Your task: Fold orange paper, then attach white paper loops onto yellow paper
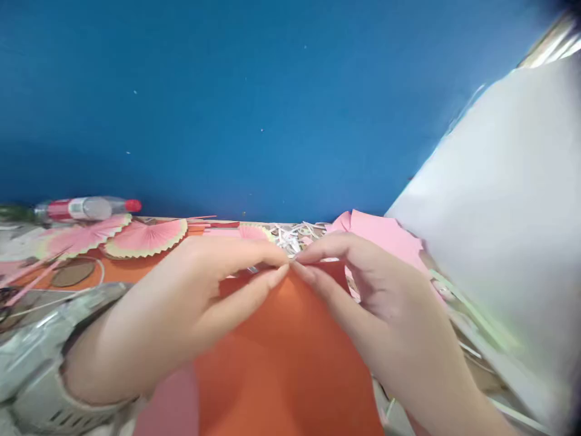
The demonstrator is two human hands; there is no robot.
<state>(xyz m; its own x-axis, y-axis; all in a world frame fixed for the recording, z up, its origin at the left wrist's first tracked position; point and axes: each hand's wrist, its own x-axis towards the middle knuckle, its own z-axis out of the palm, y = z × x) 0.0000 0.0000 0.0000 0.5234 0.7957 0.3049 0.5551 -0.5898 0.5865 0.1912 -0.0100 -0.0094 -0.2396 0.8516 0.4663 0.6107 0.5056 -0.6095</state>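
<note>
An orange sheet of paper (290, 357) fills the lower middle of the head view. At its top edge my left hand (213, 284) pinches the paper between thumb and forefinger. My right hand (376, 290) pinches the same edge from the other side, its fingertips almost touching the left ones. Between the two pinches the paper rises to a small peak. A pink sheet (167, 402) shows under the orange one at the lower left. The remaining fingers of both hands are mostly hidden.
Pleated pink paper fans (147, 236) with yellow edges lie at the left, near a plastic bottle (91, 208) with a red cap. White paper shreds (293, 236) and pink paper (384, 236) lie behind my hands. A blue wall (272, 109) and a white panel (494, 200) bound the table.
</note>
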